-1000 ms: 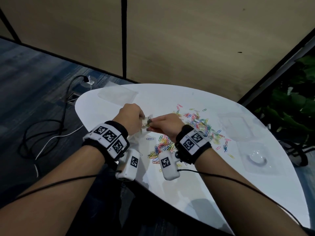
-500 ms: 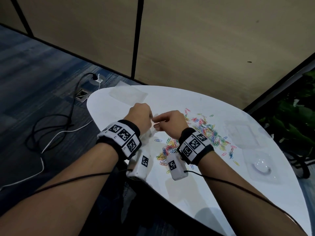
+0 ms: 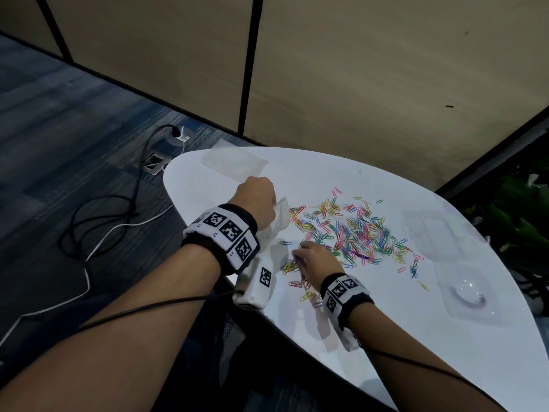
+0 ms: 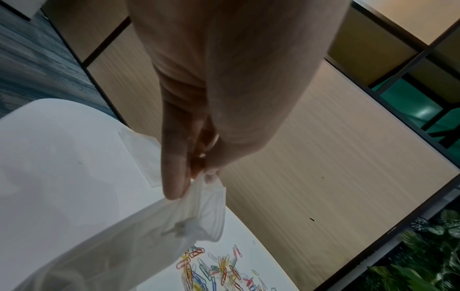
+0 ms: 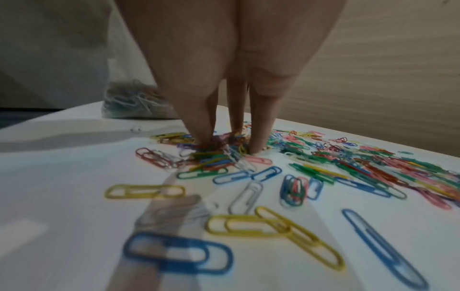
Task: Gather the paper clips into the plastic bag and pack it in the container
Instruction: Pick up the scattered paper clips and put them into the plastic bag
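Observation:
Several colored paper clips [image 3: 350,230] lie scattered across the white table [image 3: 386,337]. My left hand [image 3: 257,199] holds a thin clear plastic bag [image 3: 279,220] up at the pile's left edge, pinching its rim [image 4: 206,177]. A few clips [image 4: 184,229] sit inside the bag [image 4: 161,236]. My right hand [image 3: 298,257] points down at the near-left part of the pile. In the right wrist view its fingertips [image 5: 259,145] and thumb close around a clump of clips [image 5: 224,143] on the table. The bag [image 5: 134,102] with its clips shows behind them.
A clear plastic container [image 3: 427,230] lies at the table's right, with a second clear piece [image 3: 466,295] nearer me. A spare flat bag [image 3: 234,163] lies at the back left. Cables [image 3: 98,221] trail over the floor on the left. A plant [image 3: 520,221] stands at the right.
My right hand has left the bag's mouth and dropped to the clips near the table's front. My left hand still holds the bag up. The head view has shifted left.

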`<control>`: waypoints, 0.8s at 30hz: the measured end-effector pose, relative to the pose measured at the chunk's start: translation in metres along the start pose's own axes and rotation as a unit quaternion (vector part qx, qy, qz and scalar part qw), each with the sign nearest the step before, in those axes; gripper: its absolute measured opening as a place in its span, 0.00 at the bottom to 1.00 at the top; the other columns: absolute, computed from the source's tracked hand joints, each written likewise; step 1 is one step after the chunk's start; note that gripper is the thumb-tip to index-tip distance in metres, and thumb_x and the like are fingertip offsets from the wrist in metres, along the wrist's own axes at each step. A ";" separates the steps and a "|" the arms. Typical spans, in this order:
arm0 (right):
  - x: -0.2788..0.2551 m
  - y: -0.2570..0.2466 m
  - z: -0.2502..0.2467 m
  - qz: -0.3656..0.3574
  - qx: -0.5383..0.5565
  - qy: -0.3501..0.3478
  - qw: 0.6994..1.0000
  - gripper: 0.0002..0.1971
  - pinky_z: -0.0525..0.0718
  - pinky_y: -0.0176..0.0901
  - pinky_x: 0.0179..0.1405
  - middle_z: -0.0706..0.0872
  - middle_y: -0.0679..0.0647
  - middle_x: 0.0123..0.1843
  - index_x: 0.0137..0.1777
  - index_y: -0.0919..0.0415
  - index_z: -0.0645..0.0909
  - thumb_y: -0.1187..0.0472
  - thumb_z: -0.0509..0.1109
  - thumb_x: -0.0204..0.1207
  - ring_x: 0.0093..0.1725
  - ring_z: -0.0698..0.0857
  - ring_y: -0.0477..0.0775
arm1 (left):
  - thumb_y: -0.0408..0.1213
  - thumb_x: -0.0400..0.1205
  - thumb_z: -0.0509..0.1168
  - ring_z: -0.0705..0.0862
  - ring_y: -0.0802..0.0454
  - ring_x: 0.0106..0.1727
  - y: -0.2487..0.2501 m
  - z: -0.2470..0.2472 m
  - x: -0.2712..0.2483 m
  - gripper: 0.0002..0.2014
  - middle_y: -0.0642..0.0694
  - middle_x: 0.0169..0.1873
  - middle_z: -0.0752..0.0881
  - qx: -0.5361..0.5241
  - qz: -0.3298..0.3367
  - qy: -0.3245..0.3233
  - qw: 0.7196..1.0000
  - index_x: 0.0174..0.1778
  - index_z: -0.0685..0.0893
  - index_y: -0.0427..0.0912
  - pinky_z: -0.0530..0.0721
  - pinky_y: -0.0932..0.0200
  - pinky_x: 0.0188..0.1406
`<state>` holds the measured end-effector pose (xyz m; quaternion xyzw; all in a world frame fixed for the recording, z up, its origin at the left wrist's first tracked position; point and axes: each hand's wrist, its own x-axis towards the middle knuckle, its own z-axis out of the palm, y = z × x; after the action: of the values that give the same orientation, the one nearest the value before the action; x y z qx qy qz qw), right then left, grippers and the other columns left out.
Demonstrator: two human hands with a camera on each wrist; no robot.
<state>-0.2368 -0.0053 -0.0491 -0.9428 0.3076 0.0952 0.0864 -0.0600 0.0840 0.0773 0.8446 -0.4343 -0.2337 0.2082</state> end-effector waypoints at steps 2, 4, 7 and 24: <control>0.008 0.002 0.000 0.019 0.017 0.016 1.000 0.09 0.86 0.46 0.46 0.87 0.58 0.46 0.45 0.62 0.89 0.64 0.67 0.80 0.44 0.86 0.59 | 0.27 0.81 0.61 0.89 0.37 0.56 -0.001 0.001 0.000 0.15 0.37 0.56 0.89 -0.001 0.001 0.000 1.000 0.57 0.91 0.36 0.88 0.49 0.58; 0.013 0.006 -0.005 0.052 0.060 0.023 0.997 0.08 0.89 0.47 0.50 0.90 0.58 0.45 0.45 0.61 0.92 0.64 0.70 0.79 0.43 0.88 0.56 | 0.27 0.81 0.61 0.89 0.37 0.54 -0.002 0.000 0.001 0.15 0.37 0.55 0.90 -0.001 0.001 -0.002 1.000 0.56 0.91 0.37 0.88 0.50 0.58; 0.015 0.016 -0.015 0.163 0.196 0.050 0.966 0.05 0.90 0.38 0.46 0.93 0.52 0.43 0.49 0.59 0.92 0.63 0.75 0.76 0.40 0.89 0.48 | 0.28 0.82 0.62 0.90 0.38 0.53 -0.003 -0.001 0.002 0.14 0.37 0.54 0.91 -0.006 -0.002 -0.005 1.000 0.57 0.91 0.38 0.88 0.50 0.58; -0.006 -0.018 -0.110 0.167 0.874 0.020 0.456 0.07 0.90 0.39 0.51 0.92 0.63 0.51 0.54 0.74 0.84 0.73 0.68 0.80 0.55 0.90 0.56 | 0.26 0.81 0.60 0.90 0.37 0.52 0.004 0.001 -0.002 0.13 0.34 0.49 0.90 -0.026 -0.005 -0.021 0.999 0.49 0.92 0.36 0.89 0.47 0.58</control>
<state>-0.2169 -0.0115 0.0608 -0.3053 0.3829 -0.2298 0.8411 -0.0644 0.0827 0.0791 0.8362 -0.4280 -0.2634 0.2193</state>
